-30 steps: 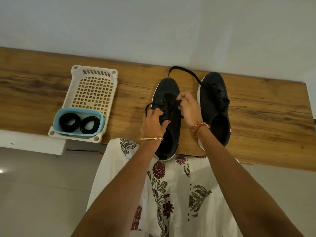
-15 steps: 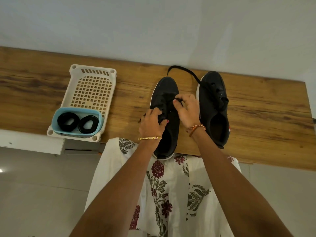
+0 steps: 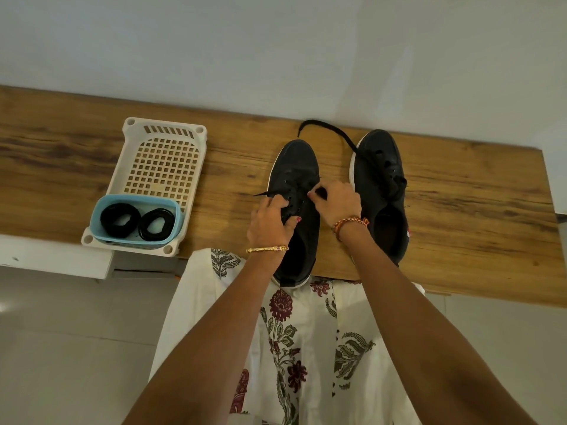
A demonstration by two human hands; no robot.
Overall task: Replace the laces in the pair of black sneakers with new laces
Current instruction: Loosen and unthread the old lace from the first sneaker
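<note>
Since a moment before, a lace end [image 3: 266, 193] had come out to the left of the left sneaker [image 3: 296, 185]. Left hand [image 3: 270, 220] gripped its tongue area; right hand [image 3: 336, 200] pinched the lace at the eyelets. Unlacing seemed partly done; the right sneaker [image 3: 382, 191] stood laced on the counter [image 3: 475, 210].

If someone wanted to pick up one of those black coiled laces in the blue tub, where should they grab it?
Probably from above, pinching one side of the ring: each black coiled lace lies flat with an open centre, and the small blue plastic tub walls block the sides.
</note>
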